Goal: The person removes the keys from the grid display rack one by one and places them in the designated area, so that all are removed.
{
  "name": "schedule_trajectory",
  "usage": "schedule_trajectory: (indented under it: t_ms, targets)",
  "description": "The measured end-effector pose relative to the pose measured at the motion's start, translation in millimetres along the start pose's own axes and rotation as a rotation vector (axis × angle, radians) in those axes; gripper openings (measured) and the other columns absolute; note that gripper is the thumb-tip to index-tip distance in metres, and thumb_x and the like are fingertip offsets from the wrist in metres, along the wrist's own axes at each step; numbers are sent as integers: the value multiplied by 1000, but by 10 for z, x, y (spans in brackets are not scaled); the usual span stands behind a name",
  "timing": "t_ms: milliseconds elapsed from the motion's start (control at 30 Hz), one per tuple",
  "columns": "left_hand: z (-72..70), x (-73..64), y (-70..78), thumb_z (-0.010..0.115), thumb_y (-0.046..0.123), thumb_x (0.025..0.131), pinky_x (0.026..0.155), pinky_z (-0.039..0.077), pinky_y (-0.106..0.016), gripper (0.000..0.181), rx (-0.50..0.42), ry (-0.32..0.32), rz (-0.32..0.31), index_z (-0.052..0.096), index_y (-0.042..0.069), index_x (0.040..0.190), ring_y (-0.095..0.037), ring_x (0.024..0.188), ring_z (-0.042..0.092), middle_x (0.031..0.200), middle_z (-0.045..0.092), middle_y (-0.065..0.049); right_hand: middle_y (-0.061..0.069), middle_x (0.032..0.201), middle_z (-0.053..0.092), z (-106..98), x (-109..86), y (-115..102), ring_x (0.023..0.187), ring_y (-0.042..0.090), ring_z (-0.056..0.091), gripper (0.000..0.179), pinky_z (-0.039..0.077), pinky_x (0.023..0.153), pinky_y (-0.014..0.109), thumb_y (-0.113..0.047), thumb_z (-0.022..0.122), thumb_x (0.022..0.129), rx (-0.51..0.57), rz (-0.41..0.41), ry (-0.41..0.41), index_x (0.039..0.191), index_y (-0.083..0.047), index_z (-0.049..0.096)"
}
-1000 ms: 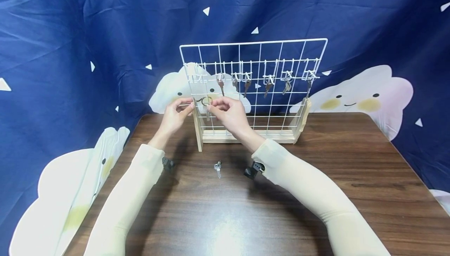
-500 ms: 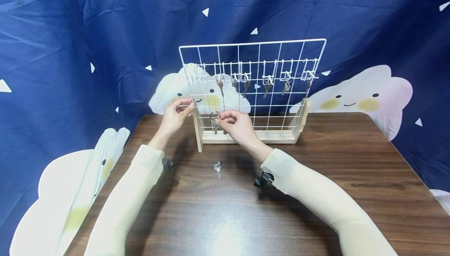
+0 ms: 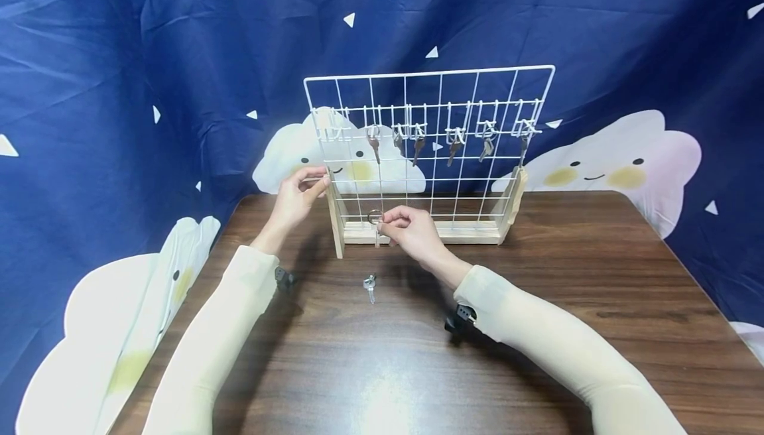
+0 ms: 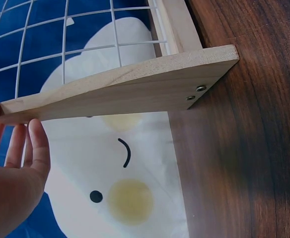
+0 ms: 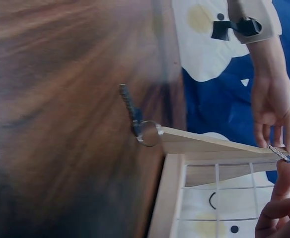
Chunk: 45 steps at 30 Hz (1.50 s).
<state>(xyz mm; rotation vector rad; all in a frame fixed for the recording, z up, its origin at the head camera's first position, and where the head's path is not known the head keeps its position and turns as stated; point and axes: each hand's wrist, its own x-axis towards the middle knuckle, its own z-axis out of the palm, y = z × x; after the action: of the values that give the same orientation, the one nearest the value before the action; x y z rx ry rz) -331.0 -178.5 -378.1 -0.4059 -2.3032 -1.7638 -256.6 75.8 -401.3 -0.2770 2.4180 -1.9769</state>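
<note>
A white wire grid rack (image 3: 423, 180) stands on the table in a wooden frame. My left hand (image 3: 298, 193) holds the upper end of its left wooden side panel (image 4: 105, 94), thumb on one side and fingers on the other. Thumb and fingertips of my right hand (image 3: 414, 233) pinch a key (image 5: 281, 154) with a key ring (image 3: 375, 217), low in front of the grid. The fingers partly cover this key. On the table nearer to me lies another key (image 3: 370, 288), silver, with its own ring (image 5: 149, 134).
Several keys, such as a reddish one (image 3: 374, 146), hang from white hooks along the grid. The leftmost hook (image 3: 335, 132) bears no key. A wooden base bar (image 3: 465, 231) joins the side panels. Behind the brown table (image 3: 573, 302) hangs a blue curtain (image 3: 239, 44) with cloud prints.
My right hand has moved down and to the right, carrying the ringed key from beside my left hand to just above the base bar. The left hand stays on the side panel.
</note>
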Motion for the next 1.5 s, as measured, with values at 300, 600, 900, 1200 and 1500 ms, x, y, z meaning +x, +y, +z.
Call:
schedule_trajectory:
  t_ms: [300,600,900,1200,1500]
  targets:
    - [-10,-26,102,66,10,96,96,60,-47,37,5,-24,-33,60,-8,128,-15,92,68,128,62,-29,10,87,79,1,-85,196,56,14,65,13,63,67,42,-12,74,86,-67,57,-35,95,-5,70]
    - [8,-131,338,65,8,96,86,63,-23,36,21,-28,-30,60,-9,127,-25,98,69,127,62,-30,-1,76,76,26,-137,314,54,10,60,12,63,68,40,-8,72,85,-41,134,-63,96,-2,70]
    - [5,-128,328,65,7,96,79,61,-15,36,23,-28,-17,60,-10,127,-9,88,67,128,61,-31,-1,74,75,54,-175,433,54,11,61,10,56,68,28,-11,73,83,-98,210,-107,92,-6,72]
    - [2,-118,315,65,8,96,79,61,-15,36,12,-30,-8,60,-10,126,-7,89,66,128,61,-31,2,73,73,105,-206,542,51,9,56,7,37,39,17,-7,72,81,-103,292,-136,88,-5,70]
    - [5,-125,324,66,8,95,79,61,-15,36,12,-30,-12,60,-10,126,-10,90,67,127,62,-30,4,71,73,153,-246,606,48,8,55,7,31,37,15,-5,72,81,-131,324,-157,88,-2,71]
